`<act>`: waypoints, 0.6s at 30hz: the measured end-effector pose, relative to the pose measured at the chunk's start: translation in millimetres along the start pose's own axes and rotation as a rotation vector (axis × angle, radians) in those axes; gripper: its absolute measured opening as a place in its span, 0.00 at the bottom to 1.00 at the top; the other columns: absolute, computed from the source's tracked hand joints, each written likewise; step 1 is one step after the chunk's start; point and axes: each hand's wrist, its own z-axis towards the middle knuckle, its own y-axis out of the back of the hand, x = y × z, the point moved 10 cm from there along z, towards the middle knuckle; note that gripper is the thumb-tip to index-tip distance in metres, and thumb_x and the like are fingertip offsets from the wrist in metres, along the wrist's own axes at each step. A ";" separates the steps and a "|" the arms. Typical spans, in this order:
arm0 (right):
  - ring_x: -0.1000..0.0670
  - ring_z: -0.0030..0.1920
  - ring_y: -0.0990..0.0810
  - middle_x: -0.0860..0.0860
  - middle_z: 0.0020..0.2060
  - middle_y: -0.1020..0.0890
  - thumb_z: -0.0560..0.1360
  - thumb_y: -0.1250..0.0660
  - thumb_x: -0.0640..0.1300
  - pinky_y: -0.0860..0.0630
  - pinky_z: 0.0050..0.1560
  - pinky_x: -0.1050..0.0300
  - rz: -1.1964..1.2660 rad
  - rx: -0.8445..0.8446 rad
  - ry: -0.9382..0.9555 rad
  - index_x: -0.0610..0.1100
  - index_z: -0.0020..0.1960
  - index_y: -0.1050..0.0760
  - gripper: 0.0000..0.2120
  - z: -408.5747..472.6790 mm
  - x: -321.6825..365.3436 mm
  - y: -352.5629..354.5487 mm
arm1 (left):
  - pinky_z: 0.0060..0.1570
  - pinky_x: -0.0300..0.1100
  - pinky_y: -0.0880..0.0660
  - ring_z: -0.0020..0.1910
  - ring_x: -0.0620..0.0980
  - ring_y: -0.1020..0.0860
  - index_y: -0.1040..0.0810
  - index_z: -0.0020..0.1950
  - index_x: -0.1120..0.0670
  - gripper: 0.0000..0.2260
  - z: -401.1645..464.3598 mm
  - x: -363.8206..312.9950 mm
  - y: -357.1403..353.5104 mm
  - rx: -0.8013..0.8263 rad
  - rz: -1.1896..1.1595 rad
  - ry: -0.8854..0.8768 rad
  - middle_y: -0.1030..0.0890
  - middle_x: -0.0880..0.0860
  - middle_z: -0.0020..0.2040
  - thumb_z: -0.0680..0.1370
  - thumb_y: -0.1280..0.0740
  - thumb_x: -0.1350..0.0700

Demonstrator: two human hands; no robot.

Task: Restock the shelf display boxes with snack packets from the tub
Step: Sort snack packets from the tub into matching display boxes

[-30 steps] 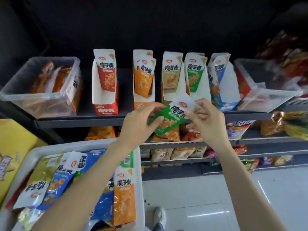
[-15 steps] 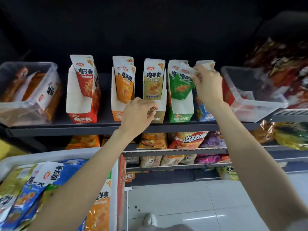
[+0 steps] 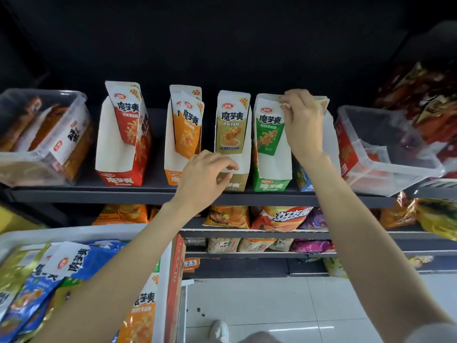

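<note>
Dark shelving unit (image 3: pixel 153 194), black back wall (image 3: pixel 222 40), glossy white tile floor (image 3: pixel 284 305) w/ light reflections.

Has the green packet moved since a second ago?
Yes. The green packet went from in front of the shelf edge up into the green box.

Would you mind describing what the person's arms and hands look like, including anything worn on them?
Both forearms are bare up to the frame edge. The left hand and right hand wear no gloves, and no rings, watch or bracelet show. A bit of light grey fabric, perhaps a short sleeve, shows at the bottom right corner. Nails look short and unpainted.
</note>
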 end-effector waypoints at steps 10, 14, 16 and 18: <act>0.54 0.44 0.19 0.51 0.44 0.17 0.77 0.37 0.41 0.24 0.43 0.64 0.403 0.042 -0.141 0.42 0.53 0.21 0.08 -121.8 90.0 26.8 | 0.44 0.41 0.27 0.42 0.45 0.22 0.18 0.46 0.59 0.09 -64.9 0.7 72.2 -0.511 -0.173 0.090 0.18 0.50 0.41 0.77 0.37 0.58; 0.57 0.39 0.18 0.53 0.39 0.17 0.78 0.38 0.45 0.21 0.38 0.59 0.592 0.284 -0.096 0.45 0.55 0.22 0.09 -171.8 166.7 -0.6 | 0.39 0.35 0.28 0.37 0.42 0.24 0.20 0.43 0.62 0.11 -140.7 27.8 105.9 -0.576 -0.213 0.226 0.22 0.47 0.39 0.78 0.40 0.59; 0.55 0.38 0.18 0.55 0.40 0.17 0.77 0.39 0.47 0.21 0.36 0.54 0.615 0.459 -0.060 0.47 0.54 0.22 0.10 -199.4 206.2 -30.0 | 0.41 0.33 0.28 0.38 0.41 0.24 0.20 0.46 0.60 0.12 -180.5 55.0 109.2 -0.447 -0.196 0.335 0.22 0.46 0.41 0.79 0.40 0.55; 0.51 0.42 0.18 0.53 0.45 0.17 0.76 0.42 0.48 0.20 0.39 0.50 0.573 0.668 0.007 0.47 0.56 0.22 0.13 -228.2 243.3 -61.8 | 0.43 0.34 0.27 0.41 0.39 0.24 0.19 0.50 0.54 0.11 -222.4 87.6 97.6 -0.206 -0.152 0.485 0.22 0.41 0.42 0.77 0.38 0.50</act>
